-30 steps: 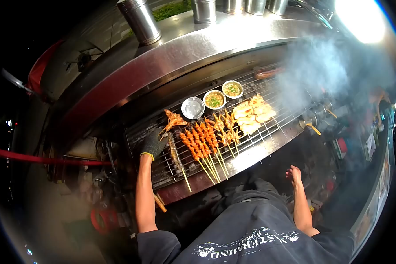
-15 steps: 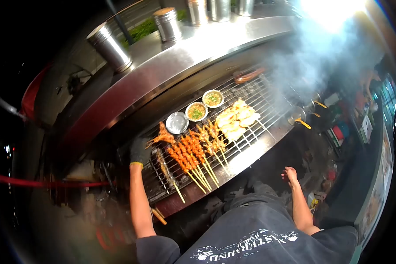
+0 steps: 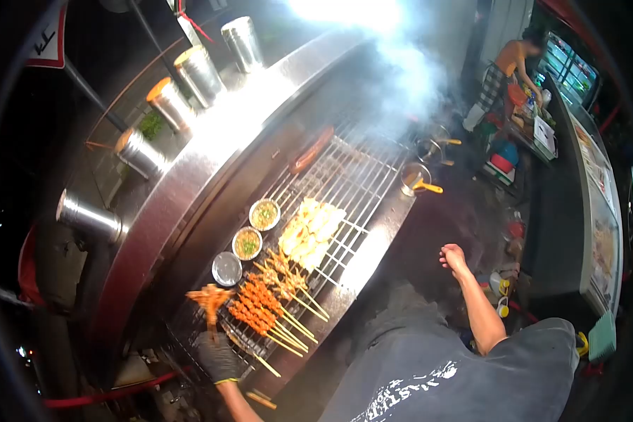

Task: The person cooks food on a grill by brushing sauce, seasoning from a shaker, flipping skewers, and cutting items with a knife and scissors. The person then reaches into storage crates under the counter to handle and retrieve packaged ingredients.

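My left hand (image 3: 216, 357), in a dark glove with a yellow cuff, is at the near left end of the grill (image 3: 344, 264). Its fingers are closed at the lower end of a browned piece of meat (image 3: 209, 298). Beside it lies a thin skewer (image 3: 250, 349), then several red meat skewers (image 3: 257, 306) and paler skewers (image 3: 281, 274). My bare right hand (image 3: 453, 256) hangs right of the grill, fingers curled, with nothing visible in them. Pale flat pieces (image 3: 311, 232) and a sausage (image 3: 311, 150) lie farther up the grill.
Two foil cups of sauce (image 3: 264, 214) and a foil cup of clear liquid (image 3: 227, 269) stand on the grill. Metal canisters (image 3: 199, 76) line the ledge. Smoke covers the far end. Pots with yellow-handled brushes (image 3: 416, 180) sit at the right. Another person (image 3: 508, 67) stands beyond.
The view has swung right, bringing the other person and counter into sight. The browned meat now stands up off the grill at my left hand. My right hand has stayed beside the grill.
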A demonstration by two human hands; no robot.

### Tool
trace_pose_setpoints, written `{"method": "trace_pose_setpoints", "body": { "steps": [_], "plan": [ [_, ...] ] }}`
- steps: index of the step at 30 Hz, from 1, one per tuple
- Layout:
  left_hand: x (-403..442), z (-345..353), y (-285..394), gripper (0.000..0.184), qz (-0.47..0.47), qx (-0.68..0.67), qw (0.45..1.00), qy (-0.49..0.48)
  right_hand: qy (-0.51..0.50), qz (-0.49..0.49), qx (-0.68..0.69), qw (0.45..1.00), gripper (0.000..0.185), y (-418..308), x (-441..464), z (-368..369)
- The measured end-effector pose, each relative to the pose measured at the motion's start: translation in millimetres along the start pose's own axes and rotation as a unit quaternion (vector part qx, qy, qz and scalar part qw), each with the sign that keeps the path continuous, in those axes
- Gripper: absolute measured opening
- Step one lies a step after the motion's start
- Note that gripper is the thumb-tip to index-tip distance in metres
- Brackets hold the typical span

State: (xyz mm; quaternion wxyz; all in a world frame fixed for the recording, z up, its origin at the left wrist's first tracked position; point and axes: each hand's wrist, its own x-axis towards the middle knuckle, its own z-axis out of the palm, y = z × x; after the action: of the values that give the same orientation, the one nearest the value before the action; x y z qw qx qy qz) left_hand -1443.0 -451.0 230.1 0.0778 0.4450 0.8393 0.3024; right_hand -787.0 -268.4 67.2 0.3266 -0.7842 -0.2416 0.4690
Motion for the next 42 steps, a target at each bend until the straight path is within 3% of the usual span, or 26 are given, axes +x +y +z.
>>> {"method": "trace_pose_setpoints", "body": {
  "steps": [1,3,5,6,8,10,12,13,15,17,19,21,22,23,24,25,27,28,29,32,33,35,37,39,40,42],
  "plan": [
    [-5.5,17.1,29.1,0.017,-0.039,-0.036,0.998,-0.024,0.003,-0.017,-0.005,1.000,0.024,-16.2,7.9,-0.4],
    [-12.6,57.8,99.2,0.017,0.036,-0.014,0.999,-0.023,-0.006,-0.081,0.012,0.997,0.024,-58.1,26.8,5.0],
    [-10.6,108.8,160.6,0.018,-0.004,0.002,0.998,-0.068,-0.016,-0.144,0.026,0.989,0.023,-108.0,43.0,11.6],
    [-5.7,143.5,181.6,0.018,0.049,0.007,0.997,-0.057,-0.024,-0.213,0.032,0.976,0.023,-137.5,47.5,18.0],
    [1.0,192.8,245.9,0.018,0.066,0.002,0.996,-0.058,-0.050,-0.324,0.032,0.944,0.022,-188.6,53.5,26.4],
    [3.3,240.3,291.4,0.020,0.005,-0.116,0.989,-0.085,-0.083,-0.389,0.042,0.916,0.023,-238.8,51.2,37.4],
    [12.8,283.2,324.0,0.027,-0.025,-0.112,0.989,-0.094,-0.129,-0.427,0.037,0.894,0.023,-269.1,54.7,40.1],
    [17.6,295.3,346.6,0.031,-0.039,-0.002,0.995,-0.095,-0.149,-0.455,0.030,0.878,0.023,-277.6,57.4,39.3],
    [9.7,326.3,353.9,0.039,-0.037,0.076,0.995,-0.049,-0.172,-0.454,0.019,0.874,0.023,-283.8,67.5,36.1],
    [8.9,299.5,378.1,0.047,-0.048,0.120,0.983,-0.131,-0.195,-0.440,0.012,0.876,0.023,-278.5,86.2,33.7],
    [-0.5,258.4,392.9,0.049,0.025,0.118,0.986,-0.117,-0.230,-0.403,0.010,0.886,0.022,-274.7,94.7,31.6],
    [8.3,224.2,388.6,0.053,-0.023,0.114,0.983,-0.143,-0.248,-0.387,0.016,0.888,0.022,-274.4,94.3,34.9],
    [19.7,191.0,396.7,0.054,0.010,0.152,0.988,-0.033,-0.254,-0.393,0.009,0.884,0.023,-276.3,91.3,36.7],
    [41.0,151.0,394.9,0.053,0.079,0.087,0.988,0.104,-0.256,-0.395,-0.002,0.882,0.024,-279.6,85.1,38.0],
    [64.5,102.8,397.8,0.053,-0.054,0.031,0.994,0.091,-0.257,-0.410,0.008,0.875,0.024,-281.4,75.7,40.7],
    [96.4,77.7,374.1,0.045,0.077,0.005,0.933,0.352,-0.253,-0.425,0.019,0.869,0.024,-283.6,65.6,42.2],
    [151.5,-5.8,350.2,0.060,0.062,0.109,0.824,0.553,-0.259,-0.434,0.027,0.863,0.023,-286.8,41.7,42.3],
    [165.5,-47.4,355.6,0.072,-0.035,0.023,0.833,0.551,-0.274,-0.440,0.021,0.855,0.022,-286.8,30.9,41.0],
    [185.6,-83.3,345.6,0.093,-0.067,0.007,0.834,0.548,-0.287,-0.448,0.014,0.846,0.022,-286.9,20.3,43.6],
    [278.4,-143.0,235.6,0.098,-0.023,-0.140,0.886,0.442,-0.330,-0.418,0.025,0.846,0.022,-276.9,-18.2,61.4],
    [284.9,-152.5,226.7,0.079,0.026,-0.085,0.915,0.393,-0.338,-0.414,0.023,0.845,0.022,-273.5,-34.1,68.9],
    [266.3,-136.9,249.3,0.061,-0.045,-0.084,0.904,0.417,-0.376,-0.407,0.007,0.832,0.022,-261.5,-55.8,82.1],
    [208.8,-91.0,297.8,0.058,0.088,-0.037,0.863,0.496,-0.422,-0.372,-0.025,0.826,0.022,-254.8,-79.4,93.9],
    [147.4,-22.4,335.2,0.054,0.213,-0.076,0.855,0.467,-0.537,-0.308,-0.011,0.785,0.027,-252.3,-94.5,103.5],
    [116.1,15.9,349.1,0.052,0.269,-0.109,0.873,0.392,-0.597,-0.210,0.015,0.774,0.034,-251.7,-95.4,109.3],
    [61.7,95.4,368.9,0.049,0.384,-0.145,0.901,0.141,-0.676,0.022,0.109,0.728,0.047,-248.5,-94.7,111.5]
  ]
}}
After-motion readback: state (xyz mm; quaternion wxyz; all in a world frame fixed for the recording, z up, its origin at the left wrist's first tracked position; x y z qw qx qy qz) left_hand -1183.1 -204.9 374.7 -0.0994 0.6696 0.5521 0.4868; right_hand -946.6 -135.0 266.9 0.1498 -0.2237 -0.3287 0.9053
